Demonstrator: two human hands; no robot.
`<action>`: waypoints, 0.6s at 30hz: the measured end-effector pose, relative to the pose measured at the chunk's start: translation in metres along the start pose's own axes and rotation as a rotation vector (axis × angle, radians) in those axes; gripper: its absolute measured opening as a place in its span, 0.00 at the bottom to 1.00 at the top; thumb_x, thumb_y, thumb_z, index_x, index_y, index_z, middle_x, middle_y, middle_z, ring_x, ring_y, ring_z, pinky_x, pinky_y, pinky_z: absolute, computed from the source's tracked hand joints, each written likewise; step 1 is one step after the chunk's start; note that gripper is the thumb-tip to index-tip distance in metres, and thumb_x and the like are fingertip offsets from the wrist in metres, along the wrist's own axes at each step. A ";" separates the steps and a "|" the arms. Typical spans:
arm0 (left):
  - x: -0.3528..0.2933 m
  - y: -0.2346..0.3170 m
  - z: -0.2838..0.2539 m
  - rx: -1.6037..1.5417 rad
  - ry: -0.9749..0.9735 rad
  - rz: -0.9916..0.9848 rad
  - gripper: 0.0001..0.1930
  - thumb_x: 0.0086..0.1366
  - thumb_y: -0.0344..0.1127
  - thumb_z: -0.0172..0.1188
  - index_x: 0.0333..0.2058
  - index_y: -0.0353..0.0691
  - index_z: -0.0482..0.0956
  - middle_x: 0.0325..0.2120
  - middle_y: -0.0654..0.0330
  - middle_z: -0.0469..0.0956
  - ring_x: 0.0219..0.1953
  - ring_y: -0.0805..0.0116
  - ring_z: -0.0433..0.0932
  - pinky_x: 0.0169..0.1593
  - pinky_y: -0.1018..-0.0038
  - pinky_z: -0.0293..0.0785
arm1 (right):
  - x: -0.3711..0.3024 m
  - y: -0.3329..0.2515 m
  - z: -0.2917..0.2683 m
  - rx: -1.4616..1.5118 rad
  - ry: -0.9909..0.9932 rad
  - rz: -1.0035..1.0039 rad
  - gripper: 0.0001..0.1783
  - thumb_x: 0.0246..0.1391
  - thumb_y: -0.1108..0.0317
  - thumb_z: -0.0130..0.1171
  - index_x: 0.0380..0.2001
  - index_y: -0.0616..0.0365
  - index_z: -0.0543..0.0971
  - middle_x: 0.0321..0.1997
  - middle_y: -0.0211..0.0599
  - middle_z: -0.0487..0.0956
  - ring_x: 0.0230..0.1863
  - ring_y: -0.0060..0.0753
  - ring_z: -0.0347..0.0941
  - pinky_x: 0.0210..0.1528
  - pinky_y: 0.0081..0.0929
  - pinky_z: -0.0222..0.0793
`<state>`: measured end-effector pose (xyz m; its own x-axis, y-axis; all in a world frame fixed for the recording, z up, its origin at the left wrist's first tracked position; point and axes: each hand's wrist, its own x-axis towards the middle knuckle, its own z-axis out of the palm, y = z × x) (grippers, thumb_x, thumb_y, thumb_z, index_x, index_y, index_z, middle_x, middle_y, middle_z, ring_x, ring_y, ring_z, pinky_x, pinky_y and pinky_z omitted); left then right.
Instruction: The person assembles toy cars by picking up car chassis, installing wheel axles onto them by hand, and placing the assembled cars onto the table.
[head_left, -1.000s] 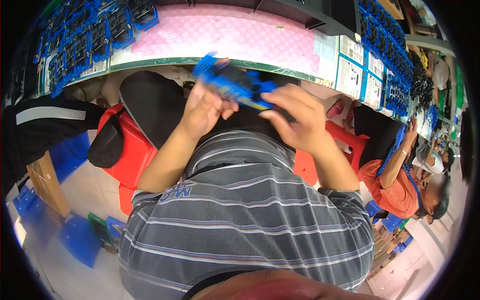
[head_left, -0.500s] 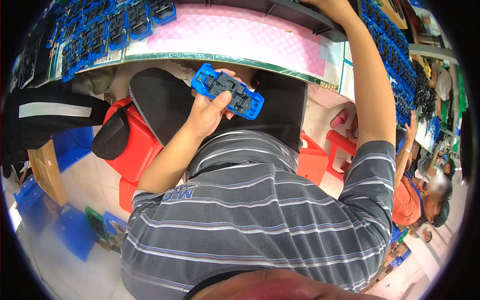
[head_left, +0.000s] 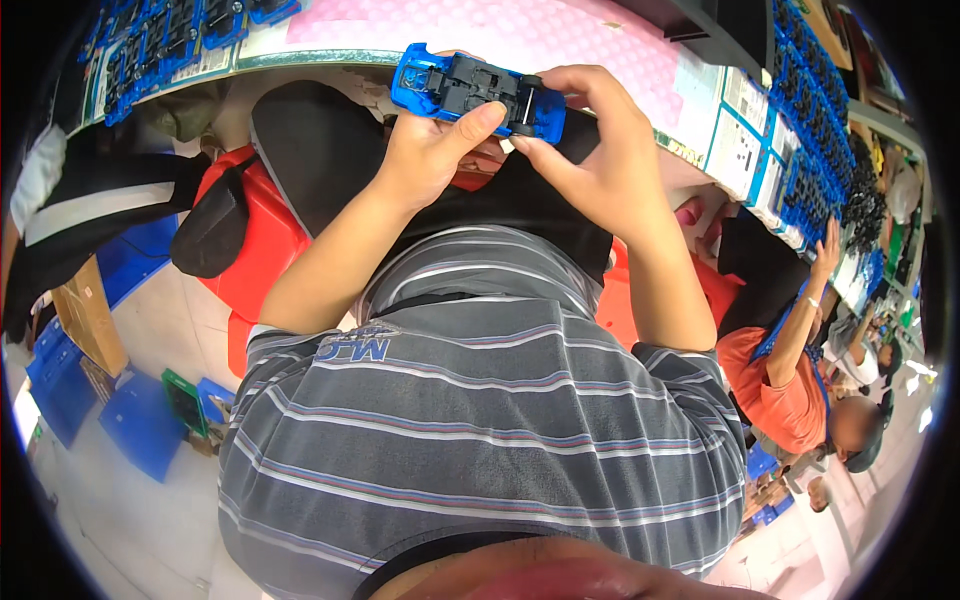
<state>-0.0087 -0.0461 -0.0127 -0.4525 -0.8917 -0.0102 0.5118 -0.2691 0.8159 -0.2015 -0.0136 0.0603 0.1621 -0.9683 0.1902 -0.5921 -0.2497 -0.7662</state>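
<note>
- Centrally, blue toy car body (head_left: 552, 118), black underside upward, held near the table (head_left: 692, 88).
- Left hand (head_left: 425, 155): closed around the body, thumb resting on its underside.
- Right hand (head_left: 612, 150): half-curled, thumb and forefinger gripping opposite edges of the right end.
- Upper right: similar blue parts (head_left: 812, 130) in rows.

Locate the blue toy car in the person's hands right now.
In the head view, the blue toy car is at upper centre, by the table's near edge, gripped by the left hand, with the right hand at its right end.
</note>
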 end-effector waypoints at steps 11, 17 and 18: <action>-0.010 0.002 -0.007 0.016 0.069 0.020 0.17 0.69 0.34 0.65 0.52 0.38 0.71 0.37 0.60 0.82 0.34 0.75 0.81 0.39 0.78 0.81 | 0.083 -0.008 -0.078 -0.178 0.226 -0.056 0.15 0.54 0.70 0.70 0.42 0.66 0.81 0.45 0.43 0.83 0.41 0.36 0.81 0.46 0.31 0.75; -0.014 -0.011 -0.012 -0.026 0.096 -0.062 0.25 0.69 0.35 0.65 0.60 0.40 0.65 0.41 0.59 0.80 0.36 0.73 0.82 0.36 0.78 0.81 | 0.178 0.060 -0.099 -0.623 0.074 0.105 0.17 0.52 0.65 0.71 0.41 0.66 0.84 0.43 0.50 0.85 0.40 0.48 0.82 0.45 0.36 0.77; -0.014 -0.010 -0.012 -0.024 0.097 -0.056 0.25 0.69 0.35 0.65 0.60 0.40 0.65 0.41 0.59 0.80 0.36 0.73 0.82 0.36 0.78 0.81 | 0.187 0.086 -0.099 -0.652 -0.076 0.155 0.17 0.52 0.65 0.71 0.43 0.64 0.85 0.44 0.53 0.84 0.42 0.51 0.82 0.47 0.38 0.76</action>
<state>0.0009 -0.0353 -0.0272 -0.4091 -0.9056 -0.1124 0.5052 -0.3273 0.7985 -0.3001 -0.2177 0.0905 0.0784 -0.9959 0.0458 -0.9644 -0.0874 -0.2495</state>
